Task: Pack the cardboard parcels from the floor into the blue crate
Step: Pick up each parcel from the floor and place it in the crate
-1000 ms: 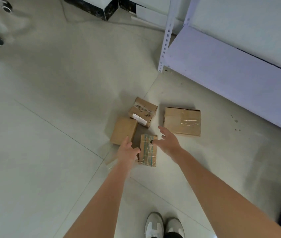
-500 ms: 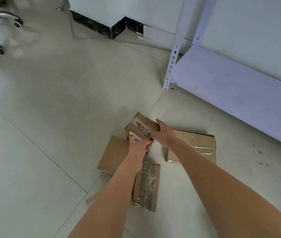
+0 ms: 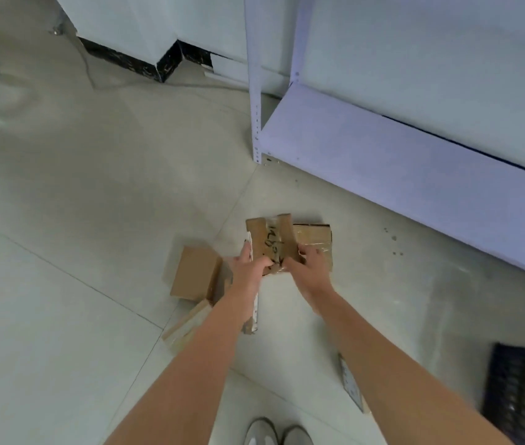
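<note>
Both hands clamp scribbled parcel (image 3: 269, 244) from opposite sides: left hand (image 3: 248, 268), right hand (image 3: 311, 268). Seemingly lifted, bound for blue crate (image 3: 524, 396) at right.

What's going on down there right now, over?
Left hand and right hand both gripping the scribbled parcel. Plain parcel on floor. Crate at right edge. Path looks open.

Black handwritten marker scrawl on the taped top of the cardboard parcel (image 3: 271, 242) held between both hands, characters too smeared to read, white label on its left edge blurred, no other legible text
</note>
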Available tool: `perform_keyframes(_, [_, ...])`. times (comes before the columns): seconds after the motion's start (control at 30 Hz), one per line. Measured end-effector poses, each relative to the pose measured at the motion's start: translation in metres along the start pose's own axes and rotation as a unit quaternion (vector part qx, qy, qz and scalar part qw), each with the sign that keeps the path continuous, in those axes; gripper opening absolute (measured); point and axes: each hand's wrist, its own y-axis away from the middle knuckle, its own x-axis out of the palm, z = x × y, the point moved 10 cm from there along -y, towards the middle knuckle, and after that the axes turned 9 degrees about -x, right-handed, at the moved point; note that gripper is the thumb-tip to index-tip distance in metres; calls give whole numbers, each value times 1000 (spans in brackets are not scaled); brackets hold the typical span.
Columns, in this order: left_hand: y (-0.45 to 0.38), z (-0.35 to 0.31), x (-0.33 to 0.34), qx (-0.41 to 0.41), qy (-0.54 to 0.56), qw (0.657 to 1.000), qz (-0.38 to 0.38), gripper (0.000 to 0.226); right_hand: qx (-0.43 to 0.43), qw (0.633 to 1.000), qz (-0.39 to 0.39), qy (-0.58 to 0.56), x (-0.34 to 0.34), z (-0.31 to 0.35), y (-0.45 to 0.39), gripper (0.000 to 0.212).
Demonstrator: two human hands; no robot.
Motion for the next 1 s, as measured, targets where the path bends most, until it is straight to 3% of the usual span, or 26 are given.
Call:
perform_keyframes(0.17, [67,-6,72,33,-72,996,35,65,56,992,-84,-70,-87,-11,53,31])
perform_keyframes(0.33, [118,3,170,114,-141,978,103,54,91,967,-149,-185,-182,-44,84,60])
perform_keyframes(0.53, [179,32,292,200,-189,953,129,39,107,912,-240,-316,-313,-105,126,16])
perform_keyframes(0.7, [218,88,368,179,-137,969,98,31,137,899,-282,-306,-415,-159,173,30])
perform_keyframes(0.83, [249,132,426,149,-79,983,77,11,124,891,-271,-343,-480,-199,216,34])
perform_keyframes(1.0, [282,182,500,115,-57,989,78,8,107,881,-253,-385,-549,-243,263,50])
